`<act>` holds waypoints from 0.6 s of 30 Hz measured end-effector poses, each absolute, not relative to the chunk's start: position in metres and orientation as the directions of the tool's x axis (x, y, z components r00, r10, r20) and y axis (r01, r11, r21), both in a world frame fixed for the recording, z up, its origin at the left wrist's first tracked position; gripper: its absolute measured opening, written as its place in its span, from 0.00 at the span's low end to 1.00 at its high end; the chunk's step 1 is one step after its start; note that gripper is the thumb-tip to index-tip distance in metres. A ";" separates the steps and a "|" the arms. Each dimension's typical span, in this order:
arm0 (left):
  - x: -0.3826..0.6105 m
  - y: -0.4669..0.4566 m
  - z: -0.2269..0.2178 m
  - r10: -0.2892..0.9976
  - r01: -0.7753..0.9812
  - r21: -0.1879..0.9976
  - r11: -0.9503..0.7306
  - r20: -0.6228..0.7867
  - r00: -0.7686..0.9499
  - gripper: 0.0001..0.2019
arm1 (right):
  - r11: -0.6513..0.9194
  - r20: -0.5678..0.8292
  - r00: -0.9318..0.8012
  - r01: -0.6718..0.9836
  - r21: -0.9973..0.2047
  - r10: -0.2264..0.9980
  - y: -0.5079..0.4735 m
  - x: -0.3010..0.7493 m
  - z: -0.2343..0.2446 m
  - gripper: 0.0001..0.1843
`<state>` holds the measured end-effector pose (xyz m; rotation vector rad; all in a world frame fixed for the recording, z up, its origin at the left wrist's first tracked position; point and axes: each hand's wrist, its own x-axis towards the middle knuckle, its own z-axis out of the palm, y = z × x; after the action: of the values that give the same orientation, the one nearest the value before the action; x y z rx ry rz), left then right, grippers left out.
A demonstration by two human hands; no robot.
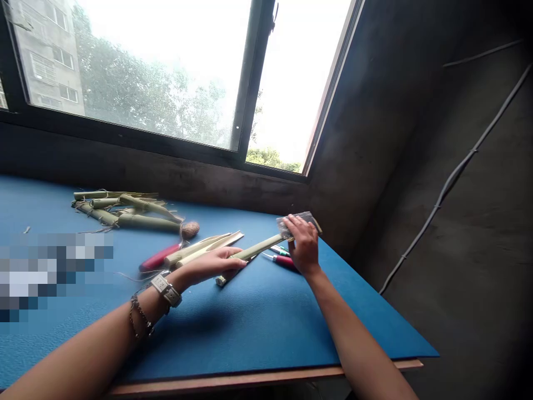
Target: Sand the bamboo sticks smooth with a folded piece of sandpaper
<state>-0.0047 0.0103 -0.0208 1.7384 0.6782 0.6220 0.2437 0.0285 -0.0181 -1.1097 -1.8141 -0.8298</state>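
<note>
no readable lettering, no legible label or brand, no number or sign clear enough to read

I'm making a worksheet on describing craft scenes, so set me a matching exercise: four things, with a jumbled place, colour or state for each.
1. Left hand
2. Right hand
3. Wristwatch
4. Round ball

A. Brown, by one end of the bamboo pile
B. Holding a grey piece at the stalk's far end
C. Gripping the pale green stalk toward its near end
D. Pale, strapped around a wrist

Pairs: 1-C, 2-B, 3-D, 4-A
</note>
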 end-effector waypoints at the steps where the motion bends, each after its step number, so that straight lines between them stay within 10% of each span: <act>1: -0.004 0.011 -0.021 0.705 0.093 0.974 -0.207 0.083 0.704 0.13 | 0.458 0.871 -0.343 0.874 0.159 0.351 0.023 0.234 -0.019 0.22; 5: -0.005 0.014 -0.021 0.685 -0.024 0.983 -0.182 0.144 0.714 0.13 | 0.661 0.737 -0.633 0.661 0.355 0.237 0.010 0.212 -0.019 0.21; 12: -0.004 0.013 -0.022 0.674 0.012 0.990 -0.144 0.089 0.733 0.13 | 0.367 0.913 -0.218 0.927 0.083 0.345 0.030 0.245 -0.018 0.23; 18: -0.004 0.015 -0.023 0.678 -0.078 0.975 -0.209 0.202 0.707 0.13 | 0.633 0.745 -0.613 0.692 0.347 0.261 0.007 0.210 -0.018 0.23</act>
<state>-0.0037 0.0155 -0.0225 1.6488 0.4918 0.7416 0.2096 0.0067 -0.0183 -0.7404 -2.1882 -0.8359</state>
